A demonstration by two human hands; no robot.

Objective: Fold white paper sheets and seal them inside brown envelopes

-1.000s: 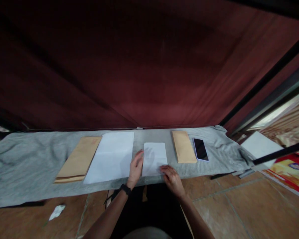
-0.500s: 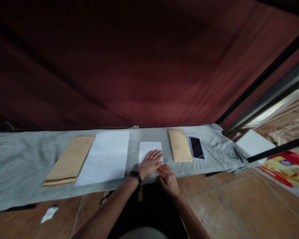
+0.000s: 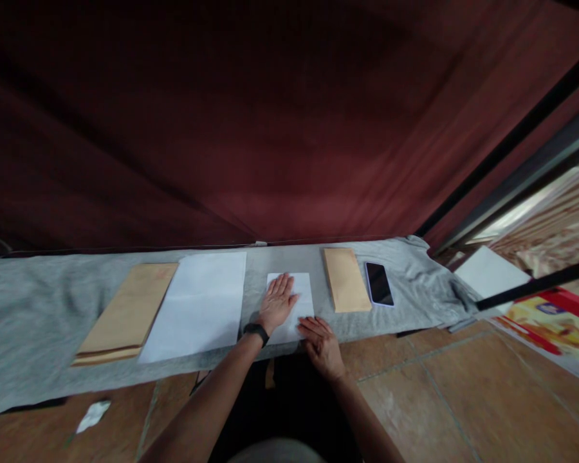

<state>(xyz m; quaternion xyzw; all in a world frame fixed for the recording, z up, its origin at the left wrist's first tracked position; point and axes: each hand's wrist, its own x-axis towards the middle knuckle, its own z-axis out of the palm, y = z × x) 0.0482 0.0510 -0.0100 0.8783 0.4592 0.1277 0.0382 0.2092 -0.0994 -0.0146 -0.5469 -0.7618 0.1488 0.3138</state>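
A small white sheet of paper, seemingly folded, lies on the grey cloth in front of me. My left hand, with a black band on the wrist, rests flat on its left part, fingers stretched toward the far edge. At its near right corner my right hand lies with fingers extended, the fingertips touching the paper. Left of my hands is a larger stack of white paper. To the right sits a stack of small brown envelopes.
Larger brown envelopes lie at the left on the grey cloth. A phone is right of the small envelopes. A dark red curtain hangs behind. On the tiled floor are a crumpled white scrap and a red-yellow box.
My left hand has slid left and away from me across the small paper, parting from my right hand. The right hand stays near the corner. The view has shifted slightly.
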